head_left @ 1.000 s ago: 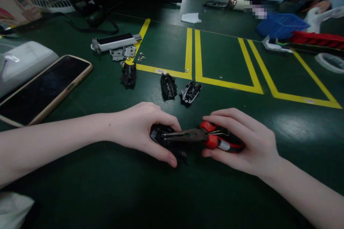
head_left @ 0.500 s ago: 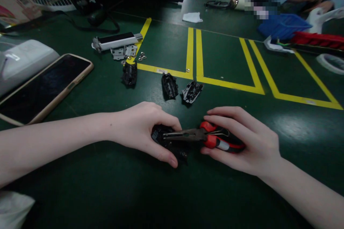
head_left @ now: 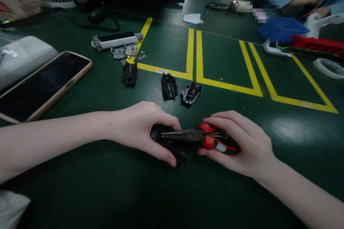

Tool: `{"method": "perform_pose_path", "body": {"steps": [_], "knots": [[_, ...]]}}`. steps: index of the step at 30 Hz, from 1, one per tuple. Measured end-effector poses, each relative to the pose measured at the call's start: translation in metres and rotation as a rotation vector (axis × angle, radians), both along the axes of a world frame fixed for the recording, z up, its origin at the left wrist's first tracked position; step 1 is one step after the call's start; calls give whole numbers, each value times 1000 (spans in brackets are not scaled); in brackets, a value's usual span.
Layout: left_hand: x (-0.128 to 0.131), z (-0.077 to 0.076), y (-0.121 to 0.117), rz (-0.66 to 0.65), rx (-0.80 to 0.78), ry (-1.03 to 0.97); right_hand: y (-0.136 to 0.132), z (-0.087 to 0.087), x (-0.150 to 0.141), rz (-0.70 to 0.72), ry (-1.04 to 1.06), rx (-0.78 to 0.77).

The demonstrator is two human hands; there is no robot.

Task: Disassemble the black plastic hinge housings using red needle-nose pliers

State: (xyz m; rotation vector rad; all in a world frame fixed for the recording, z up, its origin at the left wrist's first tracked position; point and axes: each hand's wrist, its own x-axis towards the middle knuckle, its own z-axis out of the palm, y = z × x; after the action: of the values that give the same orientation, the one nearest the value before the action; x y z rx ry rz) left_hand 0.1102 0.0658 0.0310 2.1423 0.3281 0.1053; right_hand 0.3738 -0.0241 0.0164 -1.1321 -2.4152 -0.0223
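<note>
My left hand (head_left: 141, 128) is wrapped over a small black plastic part (head_left: 172, 146) and presses it down on the green table (head_left: 107, 182). My right hand (head_left: 239, 145) is closed round the red and black handles of needle-nose pliers (head_left: 200, 136). The pliers' thin metal jaws reach left into the black part under my left fingers. Where the jaw tips touch is hidden by my thumb and fingers.
Three more black parts (head_left: 169, 86) lie just beyond my hands by the yellow tape lines (head_left: 193, 52). A phone (head_left: 40, 86) lies at the left, with metal brackets and washers (head_left: 126, 50) behind. Another person's hands (head_left: 311, 0) work at the far right by a blue tray (head_left: 281, 28).
My right hand and the pliers have slid a little to the left, toward the black part. My left hand has stayed put.
</note>
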Motion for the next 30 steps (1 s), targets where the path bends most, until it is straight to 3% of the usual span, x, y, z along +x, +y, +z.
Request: {"method": "perform_pose_path", "body": {"steps": [11,18,26,30], "knots": [[1,-4,1,-67,180,-40,-1,1,0,9,-91,27],[0,-4,1,-55,110,-60,-1,-1,0,7,-111,50],[1,-5,0,-22,134,-26,4,2,-2,8,-43,-45],[1,-4,1,1,58,-58,2,0,-2,-11,-32,-31]]}}
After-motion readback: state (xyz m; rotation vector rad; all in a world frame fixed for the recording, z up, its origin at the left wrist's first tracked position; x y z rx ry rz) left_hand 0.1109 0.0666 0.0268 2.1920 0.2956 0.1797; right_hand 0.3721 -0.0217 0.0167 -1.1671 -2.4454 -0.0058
